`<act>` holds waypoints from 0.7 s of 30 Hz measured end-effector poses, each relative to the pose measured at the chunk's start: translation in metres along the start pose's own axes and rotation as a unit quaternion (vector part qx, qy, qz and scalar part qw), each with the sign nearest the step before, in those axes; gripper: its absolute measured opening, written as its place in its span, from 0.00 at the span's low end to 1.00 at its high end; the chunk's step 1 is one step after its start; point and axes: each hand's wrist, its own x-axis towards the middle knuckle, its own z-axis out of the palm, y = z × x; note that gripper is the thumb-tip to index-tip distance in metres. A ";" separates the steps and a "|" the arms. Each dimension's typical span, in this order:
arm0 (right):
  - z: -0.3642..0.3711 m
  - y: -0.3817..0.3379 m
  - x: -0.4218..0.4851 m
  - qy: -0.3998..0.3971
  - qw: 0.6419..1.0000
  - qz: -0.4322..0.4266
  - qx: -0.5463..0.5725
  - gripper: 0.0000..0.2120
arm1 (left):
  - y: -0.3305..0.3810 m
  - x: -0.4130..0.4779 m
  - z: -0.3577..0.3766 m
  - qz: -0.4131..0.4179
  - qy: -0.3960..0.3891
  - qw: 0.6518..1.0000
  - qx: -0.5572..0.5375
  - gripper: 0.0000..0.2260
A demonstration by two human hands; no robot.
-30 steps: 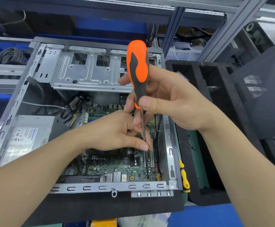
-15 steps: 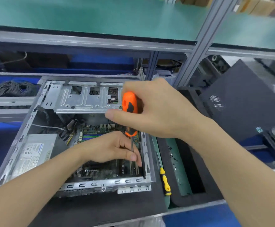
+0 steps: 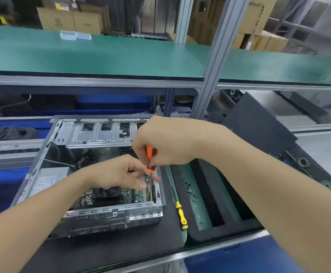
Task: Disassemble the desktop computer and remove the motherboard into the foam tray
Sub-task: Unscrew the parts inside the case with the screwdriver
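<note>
Clamped round the orange-and-black handle of the screwdriver (image 3: 150,154), my right grip (image 3: 166,142) held the tool nearly upright over the open computer case (image 3: 42,160). My left grip (image 3: 119,174) was lower down, with thumb and fingertips closed on the metal shaft just above the motherboard (image 3: 133,194). The tip itself was hidden among the slots at the board's right edge.

That green board sat inside the case, not in the foam tray (image 3: 219,233). The case lay on its side on the black mat of the desk (image 3: 121,249), its silver drive cage (image 3: 101,134) along the far side and the grey power supply (image 3: 50,178) at the left. The supply carried a white label with a blue brand word, too blurred for me to read.

The black foam tray stood just beside the case on the right, with small dark screws (image 3: 190,192) scattered in its nearest slot. Between case and tray lay a second screwdriver with a yellow handle (image 3: 181,215). A black side panel (image 3: 259,127) leaned behind the tray.

Above ran a green shelf (image 3: 101,56), and behind it stood cardboard boxes (image 3: 72,20). One bore a yellow sticker with red print and another dark lettering, none of it legible.
</note>
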 end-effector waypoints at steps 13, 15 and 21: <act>-0.012 -0.034 0.005 -0.111 0.992 -0.019 -0.053 0.06 | 0.018 0.007 0.007 0.066 0.101 0.992 -0.041 0.12; -0.006 -0.037 0.007 -0.048 0.995 0.034 -0.080 0.09 | 0.016 0.010 0.006 0.060 0.111 0.991 -0.036 0.21; 0.006 -0.044 0.019 0.007 0.973 0.216 -0.087 0.11 | 0.007 0.016 0.013 0.044 0.108 0.989 -0.090 0.20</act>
